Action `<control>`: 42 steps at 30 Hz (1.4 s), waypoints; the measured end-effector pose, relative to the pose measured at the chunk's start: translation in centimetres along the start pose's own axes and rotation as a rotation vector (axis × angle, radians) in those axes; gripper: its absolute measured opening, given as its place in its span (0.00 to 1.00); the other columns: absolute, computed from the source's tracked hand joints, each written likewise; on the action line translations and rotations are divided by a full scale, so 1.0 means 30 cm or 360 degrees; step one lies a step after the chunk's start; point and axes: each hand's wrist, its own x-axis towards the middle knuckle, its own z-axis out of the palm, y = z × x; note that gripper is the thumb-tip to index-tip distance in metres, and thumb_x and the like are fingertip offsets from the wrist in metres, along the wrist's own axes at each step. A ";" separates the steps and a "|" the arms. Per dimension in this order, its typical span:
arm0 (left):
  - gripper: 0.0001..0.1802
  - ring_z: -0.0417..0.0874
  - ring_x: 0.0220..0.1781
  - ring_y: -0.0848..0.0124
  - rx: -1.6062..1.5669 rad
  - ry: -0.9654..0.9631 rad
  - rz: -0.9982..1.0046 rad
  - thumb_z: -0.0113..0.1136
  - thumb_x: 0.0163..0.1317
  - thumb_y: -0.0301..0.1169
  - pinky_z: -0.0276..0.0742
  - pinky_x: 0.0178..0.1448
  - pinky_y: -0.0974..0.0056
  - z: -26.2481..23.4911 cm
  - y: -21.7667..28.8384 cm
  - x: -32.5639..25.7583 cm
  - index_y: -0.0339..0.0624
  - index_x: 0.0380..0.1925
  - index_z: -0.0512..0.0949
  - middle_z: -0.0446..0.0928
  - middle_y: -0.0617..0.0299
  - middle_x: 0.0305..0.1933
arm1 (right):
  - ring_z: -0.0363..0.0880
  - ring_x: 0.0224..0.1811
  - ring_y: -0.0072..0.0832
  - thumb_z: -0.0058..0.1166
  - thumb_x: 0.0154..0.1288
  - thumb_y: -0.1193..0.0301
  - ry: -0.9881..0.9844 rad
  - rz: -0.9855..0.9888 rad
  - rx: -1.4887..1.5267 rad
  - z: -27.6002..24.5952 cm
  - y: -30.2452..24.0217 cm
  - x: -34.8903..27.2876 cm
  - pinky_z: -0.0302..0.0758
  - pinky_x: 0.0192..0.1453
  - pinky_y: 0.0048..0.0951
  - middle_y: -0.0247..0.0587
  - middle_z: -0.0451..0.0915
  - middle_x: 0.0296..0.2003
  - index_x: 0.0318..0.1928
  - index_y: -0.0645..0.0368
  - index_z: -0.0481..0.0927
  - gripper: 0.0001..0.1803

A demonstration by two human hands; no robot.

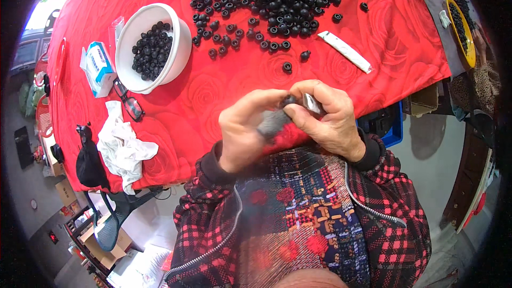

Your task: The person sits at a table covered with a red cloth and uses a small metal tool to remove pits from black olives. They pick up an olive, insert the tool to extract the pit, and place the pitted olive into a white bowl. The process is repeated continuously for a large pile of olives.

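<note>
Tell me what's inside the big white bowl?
The white bowl holds a heap of small black round parts, like the ones spread over the red tablecloth. The heap hides the bottom of the bowl, so anything underneath cannot be seen.

White bowl – glasses – crumpled cloth on red tablecloth.

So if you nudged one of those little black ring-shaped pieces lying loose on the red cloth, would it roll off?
Probably not far. The loose black ring lies flat with its hole up, so it would likely slide or wobble. It looks small and light, perhaps rubbery. The soft red cloth should slow it. On edge, it might roll.
</note>
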 end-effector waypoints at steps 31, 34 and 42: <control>0.13 0.78 0.31 0.75 -0.0661 -0.0269 -0.0575 0.57 0.64 0.29 0.74 0.32 0.71 -0.014 -0.010 -0.020 0.33 0.46 0.77 0.78 0.60 0.34 | 0.77 0.35 0.41 0.47 0.66 0.73 -0.0360 -0.0103 -0.0043 -0.101 -0.011 -0.027 0.72 0.40 0.33 0.48 0.74 0.33 0.43 0.65 0.73 0.09; 0.13 0.78 0.31 0.75 -0.0610 -0.0257 -0.0569 0.57 0.64 0.29 0.74 0.33 0.72 -0.015 -0.017 -0.019 0.33 0.46 0.77 0.79 0.60 0.34 | 0.77 0.34 0.42 0.46 0.67 0.73 -0.0327 -0.0173 -0.0101 -0.093 0.001 -0.016 0.72 0.38 0.34 0.47 0.75 0.32 0.42 0.64 0.73 0.08; 0.12 0.79 0.31 0.75 -0.0497 -0.0236 -0.0524 0.57 0.64 0.27 0.75 0.32 0.72 -0.014 -0.023 -0.015 0.34 0.46 0.78 0.79 0.60 0.35 | 0.78 0.33 0.42 0.48 0.66 0.72 -0.0350 -0.0208 -0.0160 -0.090 0.017 0.000 0.73 0.37 0.36 0.47 0.75 0.31 0.40 0.64 0.74 0.07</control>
